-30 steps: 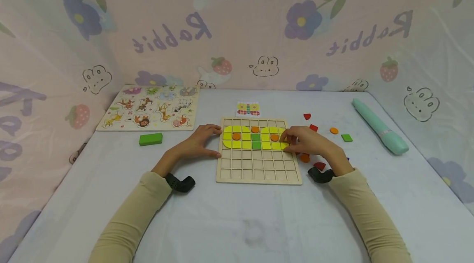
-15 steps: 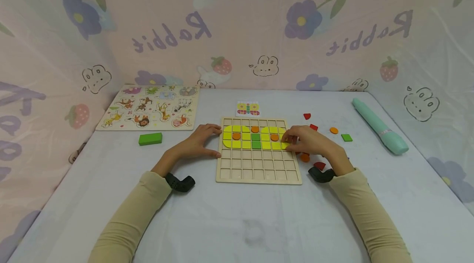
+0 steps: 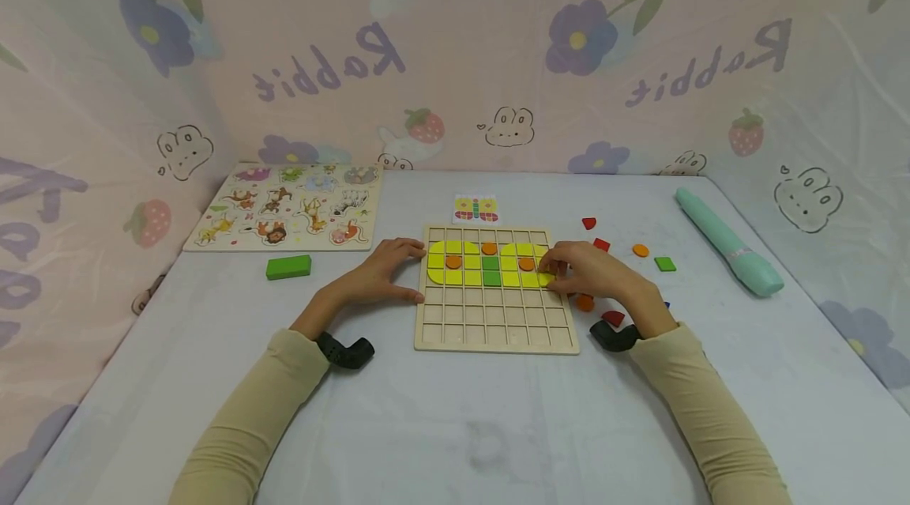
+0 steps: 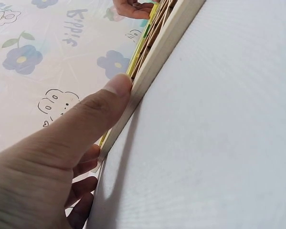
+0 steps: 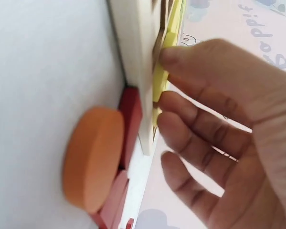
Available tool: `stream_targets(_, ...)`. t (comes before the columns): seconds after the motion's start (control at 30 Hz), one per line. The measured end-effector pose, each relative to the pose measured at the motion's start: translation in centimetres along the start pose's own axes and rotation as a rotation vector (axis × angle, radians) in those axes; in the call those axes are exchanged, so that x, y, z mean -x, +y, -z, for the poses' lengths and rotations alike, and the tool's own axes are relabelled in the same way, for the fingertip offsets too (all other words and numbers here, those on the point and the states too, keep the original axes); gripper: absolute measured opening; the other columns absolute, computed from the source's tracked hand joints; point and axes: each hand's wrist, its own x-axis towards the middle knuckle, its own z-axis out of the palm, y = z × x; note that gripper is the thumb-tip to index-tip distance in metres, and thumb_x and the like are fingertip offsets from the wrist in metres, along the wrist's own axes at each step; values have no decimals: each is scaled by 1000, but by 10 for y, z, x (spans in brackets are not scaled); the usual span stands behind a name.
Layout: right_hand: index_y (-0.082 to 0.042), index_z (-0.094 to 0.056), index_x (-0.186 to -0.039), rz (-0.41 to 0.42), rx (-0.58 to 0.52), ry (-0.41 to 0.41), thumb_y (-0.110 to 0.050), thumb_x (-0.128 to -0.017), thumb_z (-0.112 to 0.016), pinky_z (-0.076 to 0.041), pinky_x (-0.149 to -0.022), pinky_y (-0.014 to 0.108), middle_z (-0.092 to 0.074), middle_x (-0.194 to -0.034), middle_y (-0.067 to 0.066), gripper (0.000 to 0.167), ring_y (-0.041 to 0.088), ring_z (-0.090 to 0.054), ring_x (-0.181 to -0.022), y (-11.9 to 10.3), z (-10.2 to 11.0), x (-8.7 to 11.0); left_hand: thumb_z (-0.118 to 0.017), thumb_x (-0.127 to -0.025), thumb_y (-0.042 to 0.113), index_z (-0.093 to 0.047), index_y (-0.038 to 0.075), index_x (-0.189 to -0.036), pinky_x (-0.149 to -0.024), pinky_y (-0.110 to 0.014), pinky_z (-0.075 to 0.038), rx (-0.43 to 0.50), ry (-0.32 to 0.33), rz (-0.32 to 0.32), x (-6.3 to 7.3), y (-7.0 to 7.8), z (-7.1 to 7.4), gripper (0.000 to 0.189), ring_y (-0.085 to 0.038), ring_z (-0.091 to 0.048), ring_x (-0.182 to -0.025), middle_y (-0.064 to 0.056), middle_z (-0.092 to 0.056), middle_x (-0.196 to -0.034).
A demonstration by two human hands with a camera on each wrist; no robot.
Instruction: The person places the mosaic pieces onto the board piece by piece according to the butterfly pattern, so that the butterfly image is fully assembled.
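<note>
A wooden grid board lies flat on the table, its upper rows filled with yellow tiles, orange discs and two green squares. At its left edge rests my left hand, thumb and fingers spread apart along the rim; the left wrist view shows the thumb against the board's side. Across from it, my right hand pinches a yellow corner tile at the right end of the filled rows. In the right wrist view the thumb touches that tile, and the other fingers curl alongside.
Orange and red pieces lie close by the board's right side, with an orange disc and a green square farther out. Behind the board is a butterfly pattern card. An animal puzzle, green block and mint-green rolled item lie around.
My right hand shifts only very slightly at the yellow corner tile. The left hand and the board stay put.
</note>
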Motion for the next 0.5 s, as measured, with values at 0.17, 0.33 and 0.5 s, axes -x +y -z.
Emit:
stream_targets(0.17, -10, -68, -101, -9, 40, 11, -21, -78, -75, -46, -74, 30, -62, -93, -2, 26, 16, -53, -83, 0, 1, 1, -75, -75, 46, -45, 9, -134, -110, -45, -21, -6, -1, -4, 0, -1, -1, 76, -25, -24, -134, -5, -34, -145)
stream_targets(0.33, -12, -68, -101, -21, 117, 37, -21, -76, -76, -45, -70, 29, -60, -92, -3, 27, 14, -52, -81, 1, 2, 3, -74, -75, 47, -46, 8, -134, -110, -46, -22, -2, 4, -12, 1, 0, -1, 76, -26, -24, -134, -6, -35, -144)
stream_targets(0.5, -13, -70, -102, 4, 113, 28, -16, -79, -74, -46, -71, 28, -60, -93, -4, 23, 15, -52, -83, 1, 3, 2, -74, -75, 46, -45, 9, -134, -110, -45, -21, -2, -1, -3, 0, -1, 0, 76, -25, -24, -134, -5, -34, -145)
